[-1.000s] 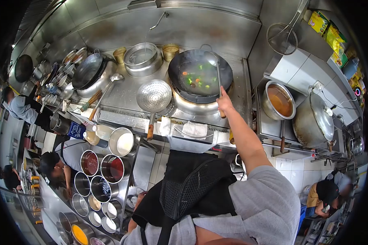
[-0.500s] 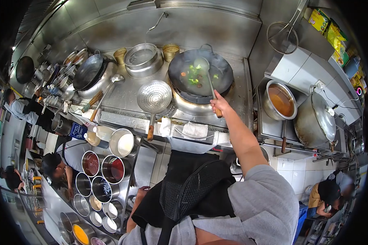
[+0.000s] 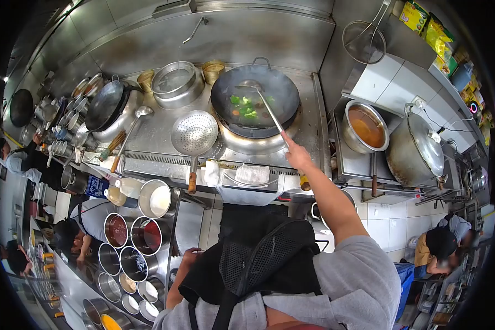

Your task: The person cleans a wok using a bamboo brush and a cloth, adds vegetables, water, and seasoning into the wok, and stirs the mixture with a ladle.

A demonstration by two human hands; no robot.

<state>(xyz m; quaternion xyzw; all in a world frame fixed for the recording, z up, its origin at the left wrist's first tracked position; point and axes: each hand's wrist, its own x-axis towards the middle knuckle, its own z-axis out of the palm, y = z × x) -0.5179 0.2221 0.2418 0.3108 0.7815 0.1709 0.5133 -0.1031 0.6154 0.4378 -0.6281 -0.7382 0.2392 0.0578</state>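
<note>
My right hand (image 3: 298,156) is closed around the handle of a long ladle (image 3: 270,113). The ladle's bowl rests inside the far part of a dark wok (image 3: 225,107) on the stove. Green broccoli pieces (image 3: 248,113) and a bit of orange lie in the wok, with steam above them. Beside the wok, on the left, a perforated skimmer (image 3: 194,133) with a wooden handle lies across the stove edge. My left hand (image 3: 191,256) hangs low at my side near the steel table with the pots; its fingers are too small and partly hidden to read.
Right of the stove stand a pot of brown liquid (image 3: 366,129) and a large lidded pot (image 3: 415,148). A second wok (image 3: 104,107) and another ladle (image 3: 132,135) are at the left. Several metal pots (image 3: 158,199) crowd the side table. Co-workers (image 3: 88,223) bend over counters on both sides.
The ladle's bowl has moved from over the broccoli to the wok's far side, and its shaft slants more. My right hand has moved slightly down. The view has shifted a little.
</note>
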